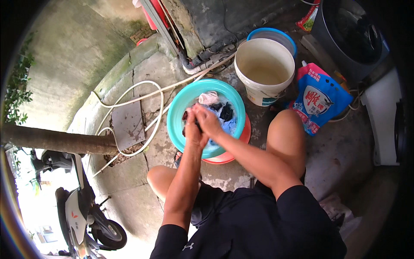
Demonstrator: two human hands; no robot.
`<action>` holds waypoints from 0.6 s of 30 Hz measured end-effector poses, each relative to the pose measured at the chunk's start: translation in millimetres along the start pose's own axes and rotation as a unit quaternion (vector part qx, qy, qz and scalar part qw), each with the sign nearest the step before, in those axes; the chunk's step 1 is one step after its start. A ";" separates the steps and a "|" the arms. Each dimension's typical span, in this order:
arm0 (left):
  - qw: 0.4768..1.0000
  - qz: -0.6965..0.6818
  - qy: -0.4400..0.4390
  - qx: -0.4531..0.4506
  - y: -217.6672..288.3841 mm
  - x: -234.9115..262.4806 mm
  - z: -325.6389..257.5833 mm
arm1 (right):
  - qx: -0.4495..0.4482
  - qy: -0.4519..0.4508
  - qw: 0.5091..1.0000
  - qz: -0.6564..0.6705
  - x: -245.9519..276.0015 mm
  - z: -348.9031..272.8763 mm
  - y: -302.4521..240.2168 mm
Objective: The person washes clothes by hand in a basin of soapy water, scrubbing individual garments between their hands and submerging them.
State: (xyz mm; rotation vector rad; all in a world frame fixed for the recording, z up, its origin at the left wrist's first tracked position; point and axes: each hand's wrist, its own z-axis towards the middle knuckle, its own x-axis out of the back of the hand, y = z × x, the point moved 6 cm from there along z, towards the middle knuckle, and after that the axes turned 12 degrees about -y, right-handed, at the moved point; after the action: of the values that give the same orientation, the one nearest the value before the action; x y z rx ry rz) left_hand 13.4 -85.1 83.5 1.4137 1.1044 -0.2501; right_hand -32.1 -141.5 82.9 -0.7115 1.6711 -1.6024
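Both my hands meet over a turquoise basin (174, 129) of soapy water and clothes. My left hand (194, 134) and my right hand (208, 121) are pressed together around a dark piece of cloth (185, 117), of which only small parts show beside the fingers. In the basin lie a pale pink cloth (208, 98), a black cloth (226, 112) and a light blue cloth (228, 125), with suds around them. Beneath the basin, a red basin (245, 134) shows at its lower right.
Beyond the basin stands a whitish bucket (258, 93) in front of a blue-rimmed tub (294, 45). A blue and pink detergent pouch (321, 97) is at right. A pale hose (161, 97) loops over the concrete at left, near a tree trunk (60, 139) and a scooter (77, 207).
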 end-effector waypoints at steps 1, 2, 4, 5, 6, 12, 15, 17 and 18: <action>0.999 0.033 0.040 -0.015 13.9 17.6 5.6 | 0.084 -0.016 0.993 -0.080 -14.1 -13.2 -15.5; 0.999 0.030 0.029 -0.034 19.2 29.3 5.8 | 0.135 0.012 0.981 -0.142 -29.4 -28.8 -27.4; 0.997 0.024 0.010 -0.074 32.0 54.4 3.5 | 0.190 0.024 0.954 -0.232 -48.4 -45.8 -41.8; 0.999 0.012 0.004 -0.049 16.0 47.2 0.5 | 0.189 0.023 0.953 -0.234 -40.1 -39.3 -41.3; 1.000 -0.002 -0.003 -0.026 -0.5 39.4 -2.0 | 0.114 0.008 0.980 -0.162 -22.7 -20.8 -31.3; 0.998 -0.043 -0.041 0.023 -5.8 -0.1 -6.8 | 0.068 -0.040 0.982 -0.169 6.2 8.5 -0.9; 0.972 -0.132 -0.006 -0.193 -7.0 -11.6 -12.3 | 0.166 0.003 0.964 -0.207 -41.0 -41.9 -36.7; 0.891 -0.242 0.004 -0.385 3.5 -13.1 -30.7 | 0.308 0.014 0.855 -0.417 -45.6 -38.5 -51.0; 0.976 -0.117 0.019 -0.180 0.9 -8.9 -21.2 | 0.180 0.004 0.950 -0.256 -25.3 -21.4 -39.1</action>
State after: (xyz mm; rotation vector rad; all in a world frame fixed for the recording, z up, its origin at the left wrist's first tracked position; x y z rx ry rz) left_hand -0.3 -70.7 95.1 0.9705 1.2784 -0.1799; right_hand -37.1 -111.7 124.2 -0.9952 1.1958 -2.1967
